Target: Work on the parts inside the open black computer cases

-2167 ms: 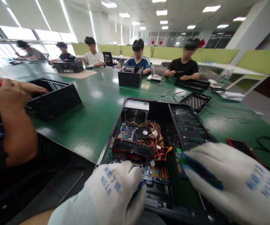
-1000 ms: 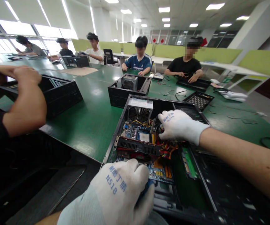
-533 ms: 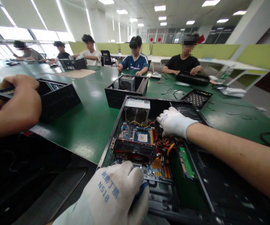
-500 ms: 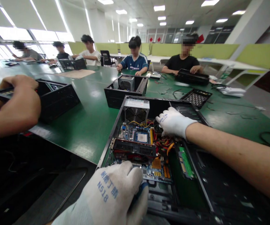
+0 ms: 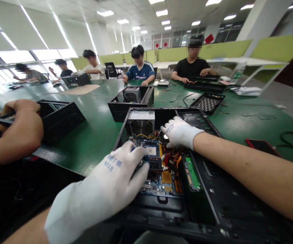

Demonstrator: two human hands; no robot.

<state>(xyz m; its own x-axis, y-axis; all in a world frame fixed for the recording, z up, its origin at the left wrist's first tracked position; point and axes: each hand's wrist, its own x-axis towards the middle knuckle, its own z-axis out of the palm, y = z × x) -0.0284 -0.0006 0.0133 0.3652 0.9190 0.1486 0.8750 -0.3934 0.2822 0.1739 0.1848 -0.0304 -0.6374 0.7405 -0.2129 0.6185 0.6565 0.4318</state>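
An open black computer case (image 5: 161, 217) lies before me with a blue motherboard (image 5: 153, 188) inside. My left hand (image 5: 118, 176), in a white glove, reaches over the board, thumb and fingers closed around the near-left part of the black graphics card (image 5: 155, 165) and covering much of it. Just above the card a bare square processor (image 5: 151, 151) shows. My right hand (image 5: 180, 133), also gloved, curls at a small round fan (image 5: 164, 137) beside the power supply (image 5: 141, 122); its fingertips are partly hidden. Coloured cables (image 5: 170, 157) run below this hand.
A second case (image 5: 131, 105) stands behind mine. To the left, a co-worker's arms (image 5: 21, 132) work in another case (image 5: 60, 118). A perforated black panel (image 5: 209, 102) lies behind right, and a red-edged dark object (image 5: 262, 147) to the right. Several people sit across the green table (image 5: 98, 115).
My left hand has moved forward from the case's near edge onto the graphics card. The right hand stays by the fan. The view has shifted slightly.
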